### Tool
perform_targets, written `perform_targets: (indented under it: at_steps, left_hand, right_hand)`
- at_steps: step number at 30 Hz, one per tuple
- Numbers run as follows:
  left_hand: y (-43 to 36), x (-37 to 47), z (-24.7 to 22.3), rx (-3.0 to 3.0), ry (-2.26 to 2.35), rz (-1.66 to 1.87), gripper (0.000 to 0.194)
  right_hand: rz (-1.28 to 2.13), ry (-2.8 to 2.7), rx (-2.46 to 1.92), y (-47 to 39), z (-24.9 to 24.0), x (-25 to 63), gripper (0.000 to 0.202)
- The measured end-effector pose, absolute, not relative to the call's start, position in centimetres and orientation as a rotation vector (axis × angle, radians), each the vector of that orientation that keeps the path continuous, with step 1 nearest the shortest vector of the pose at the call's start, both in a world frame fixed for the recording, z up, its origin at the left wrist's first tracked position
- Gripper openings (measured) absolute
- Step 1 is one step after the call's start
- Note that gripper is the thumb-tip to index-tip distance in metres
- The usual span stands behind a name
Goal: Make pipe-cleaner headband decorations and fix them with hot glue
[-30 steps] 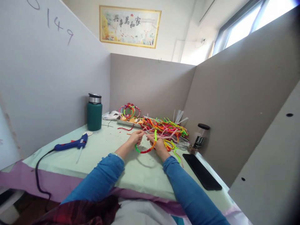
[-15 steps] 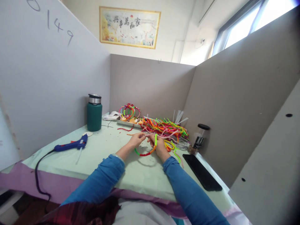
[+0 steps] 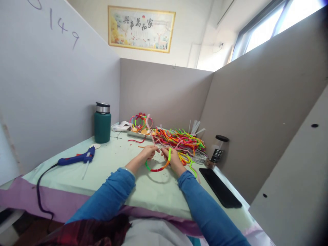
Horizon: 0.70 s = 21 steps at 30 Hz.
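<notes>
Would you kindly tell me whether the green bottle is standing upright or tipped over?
Upright: the green bottle stands with its bottom on the table and its lid on top.

A table under pale green and purple covers stands boxed in by grey partitions on three sides, the left one bearing handwritten digits, with a gold-framed picture on the pale wall beyond and a bright window at upper right.
</notes>
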<state>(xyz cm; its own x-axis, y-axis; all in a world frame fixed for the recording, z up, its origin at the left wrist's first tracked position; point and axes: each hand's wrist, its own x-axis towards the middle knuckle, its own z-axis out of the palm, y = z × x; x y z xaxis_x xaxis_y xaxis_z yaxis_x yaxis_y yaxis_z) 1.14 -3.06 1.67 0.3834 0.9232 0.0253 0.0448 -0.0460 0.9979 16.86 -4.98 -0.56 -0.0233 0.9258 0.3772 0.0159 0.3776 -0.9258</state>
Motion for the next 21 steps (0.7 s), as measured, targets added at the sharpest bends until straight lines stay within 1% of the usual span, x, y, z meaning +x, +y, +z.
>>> perform_targets:
  at_steps: [5,10,13,17,21]
  left_hand:
    - [-3.7,0.6,2.3,1.411,0.794,0.734,0.021]
    - [-4.3,0.9,2.1,1.471,0.744,0.540,0.023]
    - [-4.7,1.2,1.9,1.514,0.736,0.471,0.018]
    - [-4.8,1.2,2.0,1.572,0.672,0.462,0.017]
    - [-4.7,1.0,2.4,1.520,0.604,0.590,0.020]
  right_hand:
    - [1.058,-1.382,-0.840,-4.4,-0.9,17.0,0.038]
    - [1.245,-1.387,-0.808,-4.1,-1.2,17.2,0.042]
    - [1.276,-1.402,-0.761,-3.8,-1.4,17.3,0.041]
    - [1.221,-1.335,-0.708,-3.5,-1.3,17.3,0.036]
    - [1.256,-1.205,-0.680,-3.8,-0.7,17.1,0.032]
